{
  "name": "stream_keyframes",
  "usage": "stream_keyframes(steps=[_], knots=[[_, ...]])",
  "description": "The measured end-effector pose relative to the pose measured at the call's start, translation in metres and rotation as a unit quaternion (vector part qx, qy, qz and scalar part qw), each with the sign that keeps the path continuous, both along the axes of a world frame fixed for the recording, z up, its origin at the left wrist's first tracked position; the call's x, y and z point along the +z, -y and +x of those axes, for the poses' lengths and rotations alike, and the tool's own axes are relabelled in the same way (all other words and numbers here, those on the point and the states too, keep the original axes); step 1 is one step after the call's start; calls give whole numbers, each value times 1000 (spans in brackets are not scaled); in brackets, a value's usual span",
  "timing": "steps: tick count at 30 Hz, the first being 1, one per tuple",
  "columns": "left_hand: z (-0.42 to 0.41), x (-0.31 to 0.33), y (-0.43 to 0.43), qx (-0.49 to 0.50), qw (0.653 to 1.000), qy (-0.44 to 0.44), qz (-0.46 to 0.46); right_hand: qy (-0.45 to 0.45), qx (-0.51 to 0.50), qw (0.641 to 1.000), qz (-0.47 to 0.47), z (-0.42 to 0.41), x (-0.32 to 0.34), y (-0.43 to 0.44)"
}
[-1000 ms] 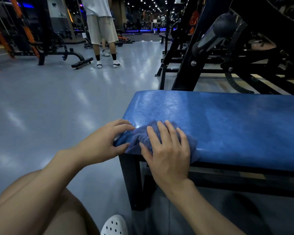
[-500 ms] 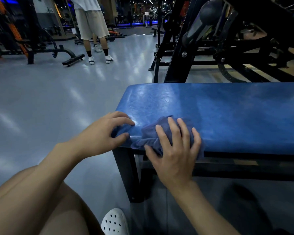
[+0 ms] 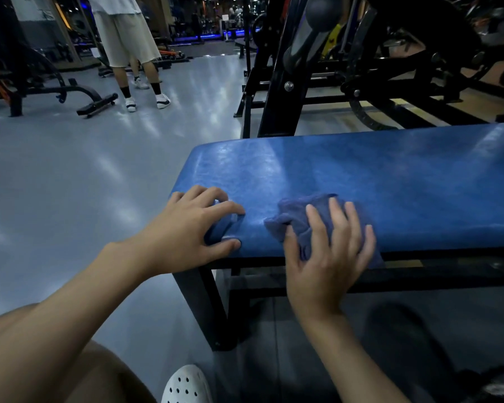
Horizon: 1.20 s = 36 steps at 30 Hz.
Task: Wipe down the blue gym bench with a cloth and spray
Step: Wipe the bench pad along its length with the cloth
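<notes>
Right hand (image 3: 329,257), fingers spread, presses cloth (image 3: 294,219) beneath onto bench (image 3: 390,181); left hand (image 3: 186,228) grips corner.

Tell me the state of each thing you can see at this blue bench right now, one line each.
blue padded gym bench: standing level, top glossy with light streaks.
crumpled blue-grey cloth: bunched on the bench top near its front edge, pressed down.
left hand: grips the bench's end corner, fingers curled on top.
right hand: fingers spread, pressing on the cloth.
white perforated clog: on the floor, partly cut off.
</notes>
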State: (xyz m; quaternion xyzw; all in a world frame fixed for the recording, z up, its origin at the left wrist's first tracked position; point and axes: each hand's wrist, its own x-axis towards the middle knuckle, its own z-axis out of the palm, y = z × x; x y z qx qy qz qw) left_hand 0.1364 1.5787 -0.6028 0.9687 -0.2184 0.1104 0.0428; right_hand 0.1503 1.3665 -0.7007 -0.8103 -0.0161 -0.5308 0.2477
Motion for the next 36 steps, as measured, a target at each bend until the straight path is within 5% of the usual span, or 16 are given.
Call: stream_keyframes(steps=[5, 12, 18, 24, 36], knots=[[6, -1, 15, -30, 999, -11, 0, 35, 42, 995, -78, 12, -4, 37], [14, -2, 31, -39, 999, -2, 9, 31, -58, 997, 47, 17, -3, 57], [30, -1, 69, -97, 995, -2, 38, 32, -28, 998, -35, 17, -6, 76], [50, -1, 102, -146, 988, 4, 47, 50, -78, 995, 32, 33, -4, 129], [52, -4, 171, -70, 992, 52, 96, 29, -48, 998, -23, 39, 1, 188]])
